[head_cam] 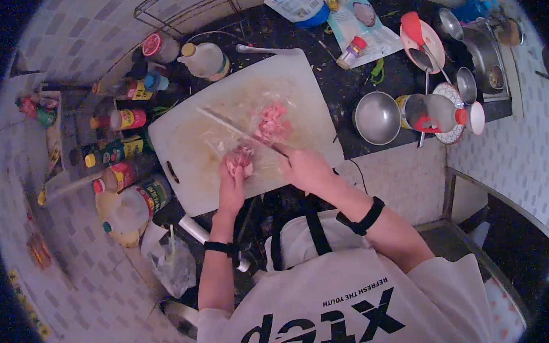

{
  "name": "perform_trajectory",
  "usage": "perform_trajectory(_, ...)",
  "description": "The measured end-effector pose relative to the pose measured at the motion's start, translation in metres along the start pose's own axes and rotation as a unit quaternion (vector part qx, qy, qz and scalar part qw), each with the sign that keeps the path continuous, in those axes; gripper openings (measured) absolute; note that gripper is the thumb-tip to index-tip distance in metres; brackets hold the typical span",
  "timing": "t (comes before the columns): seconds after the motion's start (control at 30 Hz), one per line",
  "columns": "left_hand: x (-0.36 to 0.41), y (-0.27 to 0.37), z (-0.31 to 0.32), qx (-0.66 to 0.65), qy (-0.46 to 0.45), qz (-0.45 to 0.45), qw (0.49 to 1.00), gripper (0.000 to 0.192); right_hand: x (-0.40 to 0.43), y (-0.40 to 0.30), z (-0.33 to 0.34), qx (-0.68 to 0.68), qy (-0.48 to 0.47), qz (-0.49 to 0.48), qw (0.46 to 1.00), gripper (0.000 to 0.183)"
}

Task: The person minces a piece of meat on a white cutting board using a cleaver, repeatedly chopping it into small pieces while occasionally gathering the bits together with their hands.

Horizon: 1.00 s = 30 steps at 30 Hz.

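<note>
A white plastic cutting board point(196, 185) lies on the dark counter in front of me. My left hand point(231, 183) grips a chunk of pink raw meat point(240, 163) near the board's front edge. In my right hand point(304, 167) is the handle of a kitchen knife point(230, 125), its blade pointing up and left across the board between two lots of meat. Beyond the knife lies a pile of cut raw meat point(273, 121) on clear plastic film point(297, 109). Whether the blade touches any meat cannot be told.
Sauce bottles point(127, 119) and a large oil jug point(132, 204) line the left side. A white jug point(206, 61) stands behind the board. To the right are a steel bowl point(377, 118), a red-capped container point(432, 113) and a pink plate point(430, 37). A plastic bag point(174, 265) hangs lower left.
</note>
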State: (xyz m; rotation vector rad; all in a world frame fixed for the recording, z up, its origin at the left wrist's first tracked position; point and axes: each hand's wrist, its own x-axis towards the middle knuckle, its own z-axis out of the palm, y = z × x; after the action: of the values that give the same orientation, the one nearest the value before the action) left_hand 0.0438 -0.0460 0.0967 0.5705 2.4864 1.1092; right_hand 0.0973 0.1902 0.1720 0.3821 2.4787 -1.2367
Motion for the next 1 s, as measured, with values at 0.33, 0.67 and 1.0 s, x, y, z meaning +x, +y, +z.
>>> perform_trajectory(0.33, -0.004, -0.011, 0.002, -0.113, -0.002, -0.075, 0.991, 0.054, 0.0, 0.017, 0.002, 0.077, 0.008, 0.027, 0.997, 0.028)
perform_trajectory(0.67, 0.006, -0.033, 0.01, -0.288, 0.045, -0.206, 0.934, 0.051, -0.007, 0.005, 0.027, 0.076, 0.018, -0.002, 0.997, 0.026)
perform_trajectory(1.0, 0.011, 0.002, -0.015, -0.366, 0.018, -0.338, 0.867, 0.054, -0.01, -0.024, 0.038, 0.021, 0.013, -0.056, 0.998, 0.046)
